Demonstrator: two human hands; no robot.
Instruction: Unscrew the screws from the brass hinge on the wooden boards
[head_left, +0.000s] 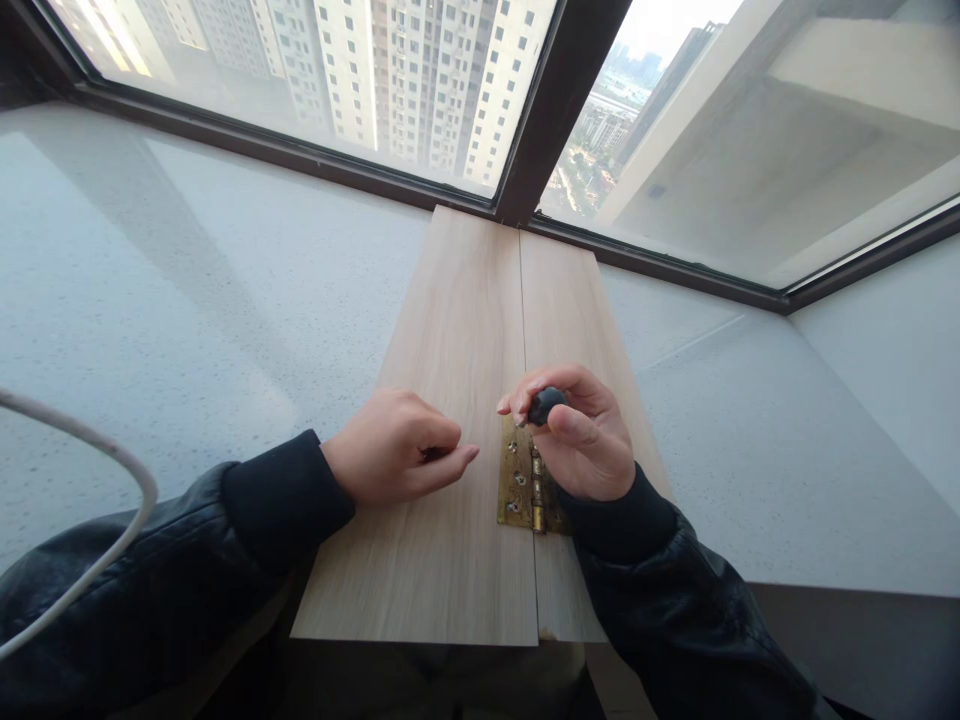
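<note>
Though not fully closed, right grip (589, 445) (loosely curled) around dark rounded object (546, 405).

Pale speckled windowsill (187, 290), two light wooden boards (457, 330) side by side on it, brass hinge (516, 490) across their seam

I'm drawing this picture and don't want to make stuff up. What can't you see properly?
All in the head view:
Dark rounded thing: the right hand covers part, so I can't tell what it is.
Hinge: the right hand and right sleeve cover some of its right side.
Left hand: curled fingers hide whether it holds anything.
White cord: cut off by the left edge.
</note>
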